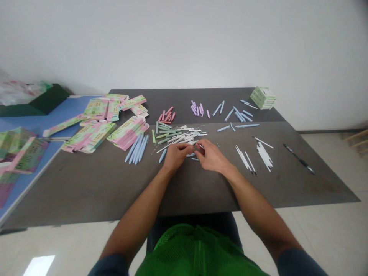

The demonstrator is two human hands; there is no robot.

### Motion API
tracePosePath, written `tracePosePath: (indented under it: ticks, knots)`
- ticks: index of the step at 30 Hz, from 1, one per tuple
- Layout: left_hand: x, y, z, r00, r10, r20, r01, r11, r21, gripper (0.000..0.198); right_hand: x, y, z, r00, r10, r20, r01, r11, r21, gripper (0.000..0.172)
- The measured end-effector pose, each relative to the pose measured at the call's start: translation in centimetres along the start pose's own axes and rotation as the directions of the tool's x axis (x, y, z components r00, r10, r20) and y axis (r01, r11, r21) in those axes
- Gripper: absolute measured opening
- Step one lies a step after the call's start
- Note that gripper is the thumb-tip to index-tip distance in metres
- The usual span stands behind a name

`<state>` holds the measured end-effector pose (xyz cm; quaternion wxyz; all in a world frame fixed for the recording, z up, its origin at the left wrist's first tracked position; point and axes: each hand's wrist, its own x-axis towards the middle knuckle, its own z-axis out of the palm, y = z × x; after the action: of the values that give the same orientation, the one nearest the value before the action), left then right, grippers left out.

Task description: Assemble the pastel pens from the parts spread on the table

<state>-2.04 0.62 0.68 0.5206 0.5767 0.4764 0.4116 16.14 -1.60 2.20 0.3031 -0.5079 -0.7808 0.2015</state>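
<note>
On the person's side of the heap of white refills (pixel 188 135), the left hand (pixel 176 155) and right hand (pixel 211 156) meet, fingers bent and tips close together; whether they grip anything I cannot tell. A light-blue pen barrel (pixel 190 155) shows between them, long axis nearly left to right, tip end unclear. Left of the heap, light-blue barrels (pixel 137 149) lie side by side, far ends slanting rightward

Open tabletop (pixel 89 184) front-left — pen pieces (pixel 188 136) crowding centre, cartons (pixel 128 133) beyond
</note>
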Motion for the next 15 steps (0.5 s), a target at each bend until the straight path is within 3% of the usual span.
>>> tracePosePath:
  ticks: [4,8,11,15]
  knots:
    - [0.3,0.0,-0.2,0.997,-0.031,-0.065,0.014,0.969,-0.246,0.031,0.0,0.0,-0.2,0.998,-0.049,0.026,0.048,0.998,0.032,0.027]
    - [0.3,0.1,0.0,0.993,-0.082,-0.080,0.040,0.902,-0.429,0.031,0.1,0.8,0.3,0.994,-0.102,0.050,0.105,0.992,-0.064,0.033]
    - [0.2,0.2,0.2,0.992,-0.083,-0.093,0.030,0.884,-0.467,0.031,0.1,1.1,0.6,0.993,-0.107,0.055,0.115,0.981,-0.159,0.037]
    - [0.1,0.5,0.3,0.994,-0.032,-0.106,-0.013,0.917,-0.398,0.027,0.1,0.7,0.3,0.993,-0.093,0.073,0.107,0.972,-0.210,0.038]
